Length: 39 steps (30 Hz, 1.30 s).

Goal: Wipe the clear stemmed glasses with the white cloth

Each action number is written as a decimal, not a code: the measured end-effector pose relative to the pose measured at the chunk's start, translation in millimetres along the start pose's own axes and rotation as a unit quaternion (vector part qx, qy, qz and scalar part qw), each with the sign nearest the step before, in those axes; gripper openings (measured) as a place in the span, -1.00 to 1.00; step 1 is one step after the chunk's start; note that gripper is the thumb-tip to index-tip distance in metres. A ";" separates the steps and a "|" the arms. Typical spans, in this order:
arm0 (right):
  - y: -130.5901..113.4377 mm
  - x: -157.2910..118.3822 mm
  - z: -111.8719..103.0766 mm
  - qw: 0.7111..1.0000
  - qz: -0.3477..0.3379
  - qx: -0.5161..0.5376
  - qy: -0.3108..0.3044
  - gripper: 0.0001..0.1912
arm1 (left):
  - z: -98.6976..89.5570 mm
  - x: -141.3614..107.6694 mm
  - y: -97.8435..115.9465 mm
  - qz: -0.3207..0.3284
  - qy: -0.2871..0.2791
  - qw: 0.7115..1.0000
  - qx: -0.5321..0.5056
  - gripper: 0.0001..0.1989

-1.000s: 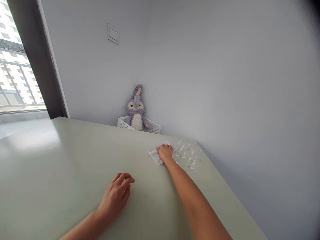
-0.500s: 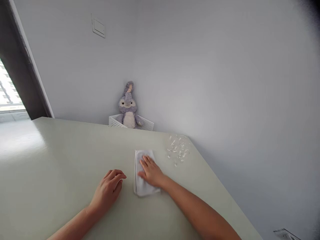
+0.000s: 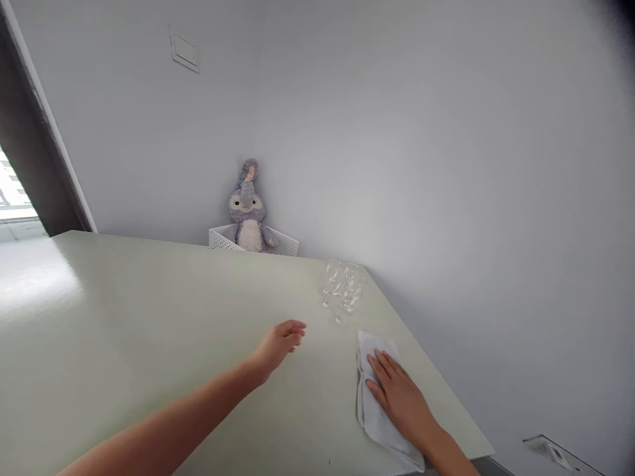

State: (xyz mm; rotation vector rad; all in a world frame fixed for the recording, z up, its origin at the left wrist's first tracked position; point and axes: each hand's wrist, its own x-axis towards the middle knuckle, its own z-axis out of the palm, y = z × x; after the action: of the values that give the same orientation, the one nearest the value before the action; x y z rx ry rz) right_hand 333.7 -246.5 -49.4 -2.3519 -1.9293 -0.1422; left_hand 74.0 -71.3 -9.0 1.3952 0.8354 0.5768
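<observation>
A folded white cloth (image 3: 373, 403) lies near the table's right edge, its lower end hanging over the front edge. My right hand (image 3: 397, 393) rests flat on it with the fingers stretched out. My left hand (image 3: 282, 342) is over the middle of the table, palm empty, its fingers loosely bent and pointing toward the clear stemmed glasses (image 3: 350, 291). Several of these stand close together near the far right corner, beyond both hands. A gap separates my left hand from them.
The pale green table (image 3: 163, 311) runs up to the walls. Behind its far edge, a grey plush toy (image 3: 249, 218) sits in a white perforated basket (image 3: 285, 246). A light switch (image 3: 185, 51) is on the wall. A white object (image 3: 555, 453) shows at lower right.
My right hand has slid the cloth right and toward me. My left hand has moved right and slightly forward, nearer the glasses. The view has shifted a little.
</observation>
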 end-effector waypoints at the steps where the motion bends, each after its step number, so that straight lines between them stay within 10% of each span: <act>1: 10.3 -1.9 1.1 0.999 0.034 -0.036 0.018 -0.44 | 14.4 10.1 2.5 -0.034 -0.036 0.995 -0.090 -0.64; 7: 28.1 -12.4 5.9 0.980 0.147 -0.128 0.050 -0.45 | 83.2 65.6 9.2 -0.143 -0.129 0.902 -0.386 -0.15; 18: 6.7 -11.6 -6.8 0.986 0.142 -0.071 0.059 -0.52 | 115.8 99.9 19.9 -0.138 -0.104 0.838 -0.517 -0.47; 25: -15.2 -12.6 -1.7 0.954 0.174 0.207 0.127 -0.65 | 81.0 59.9 19.6 -0.107 -0.102 0.860 -0.488 -0.62; 31: -59.0 3.0 -26.0 0.636 0.280 0.679 0.235 -0.55 | 15.5 15.6 26.0 -0.007 -0.053 0.890 -0.452 -0.68; 33: -87.4 19.2 -38.6 0.586 0.228 0.734 0.258 -0.54 | -2.0 9.7 27.3 0.020 -0.005 0.894 -0.447 -0.72; 36: -140.9 46.5 -53.6 0.621 0.110 0.742 0.226 -0.54 | -19.5 5.2 28.6 0.063 0.057 0.898 -0.431 -0.76; 39: -190.2 70.6 -60.3 0.715 -0.014 0.687 0.129 -0.58 | -31.5 1.9 28.7 0.087 0.104 0.916 -0.378 -0.73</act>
State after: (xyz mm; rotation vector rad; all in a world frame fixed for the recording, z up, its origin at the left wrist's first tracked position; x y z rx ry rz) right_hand 160.2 -148.9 22.7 -1.1470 -1.1138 0.6847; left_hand 53.8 -47.2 19.7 0.6988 0.5536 1.0675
